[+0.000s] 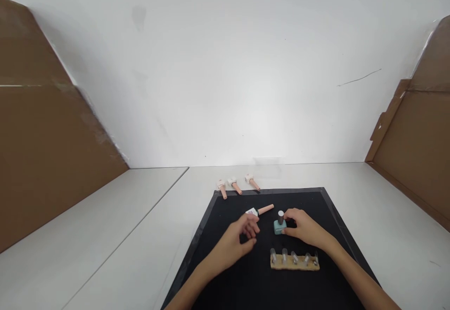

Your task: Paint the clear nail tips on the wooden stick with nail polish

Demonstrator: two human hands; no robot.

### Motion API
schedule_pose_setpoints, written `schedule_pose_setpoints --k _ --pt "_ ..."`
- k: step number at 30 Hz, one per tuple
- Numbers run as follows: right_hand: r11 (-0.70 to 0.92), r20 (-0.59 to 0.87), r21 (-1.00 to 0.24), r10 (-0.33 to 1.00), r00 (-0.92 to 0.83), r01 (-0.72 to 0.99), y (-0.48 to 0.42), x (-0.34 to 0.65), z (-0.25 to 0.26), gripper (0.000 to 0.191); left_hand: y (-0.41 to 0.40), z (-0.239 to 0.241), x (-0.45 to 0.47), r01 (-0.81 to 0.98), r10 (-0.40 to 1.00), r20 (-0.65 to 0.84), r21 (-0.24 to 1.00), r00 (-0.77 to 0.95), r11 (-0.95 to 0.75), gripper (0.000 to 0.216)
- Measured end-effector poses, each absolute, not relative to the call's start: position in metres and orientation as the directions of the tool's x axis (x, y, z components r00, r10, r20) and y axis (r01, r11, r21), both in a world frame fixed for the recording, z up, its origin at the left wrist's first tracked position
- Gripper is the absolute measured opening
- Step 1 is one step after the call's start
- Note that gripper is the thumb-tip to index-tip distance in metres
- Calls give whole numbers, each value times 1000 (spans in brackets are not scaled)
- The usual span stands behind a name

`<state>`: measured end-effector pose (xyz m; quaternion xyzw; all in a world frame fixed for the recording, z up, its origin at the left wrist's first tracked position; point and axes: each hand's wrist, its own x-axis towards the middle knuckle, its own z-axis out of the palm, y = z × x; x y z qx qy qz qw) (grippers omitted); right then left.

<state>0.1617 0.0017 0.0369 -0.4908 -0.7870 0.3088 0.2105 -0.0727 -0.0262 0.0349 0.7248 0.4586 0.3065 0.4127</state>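
A teal nail polish bottle [280,227] with a dark, silver-topped cap stands upright on the black mat [242,282]. My right hand [304,226] grips it from the right, thumb low on the glass and fingers near the cap. My left hand [237,239] hovers over the mat with curled fingers, the thumb apart from them, and nothing in it. Just beyond its fingertips lies a white nail polish bottle [252,212] with a long peach cap, partly hidden by the hand. Nearer me is a tan strip [294,263] carrying several clear nail tips.
Past the mat's far left corner lie a peach-capped bottle [221,188], a second such bottle [235,185] and a third bottle [252,181]. A white wall [225,89] rises behind the white table [147,235]. Cardboard panels flank both sides.
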Motion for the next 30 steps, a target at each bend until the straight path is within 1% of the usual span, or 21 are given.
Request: schedule_pose_setpoints --k 2,3,4,8,10,11,13,16,18,24,30 --pt "337 47 -678 907 -419 653 2 164 38 10 -15 38 -74 512 952 192 808 240 -292 25" --pt "336 56 -669 912 -406 663 3 167 38 11 -9 38 -73 594 957 248 751 151 -289 25" --pt "330 64 -659 920 -387 676 5 171 39 11 -4 37 -71 624 958 265 732 111 -274 28" --pt "250 69 -608 962 -263 754 16 200 34 13 9 26 -59 680 957 281 689 69 -252 43" --pt "183 52 -575 981 -188 798 24 219 29 18 11 19 -55 695 961 270 678 66 -238 47" --pt "149 42 -560 988 -151 815 27 228 26 23 11 16 -53 699 962 264 675 68 -235 45" --pt "77 31 -536 997 -72 841 32 243 20 25 10 12 -51 698 964 255 677 78 -235 32" --pt "-6 10 -515 1000 13 857 37 259 15 25 8 9 -51 680 965 247 694 82 -236 17" --pt "-37 -2 -510 999 42 859 38 264 13 25 7 9 -51 661 967 245 716 64 -225 15" --pt "-46 -6 -508 999 50 860 37 268 11 25 5 6 -48 544 977 212 821 -5 -175 28" --pt "-42 71 -502 993 90 864 26 276 24 26 2 0 -35 325 988 142 933 58 -153 44"
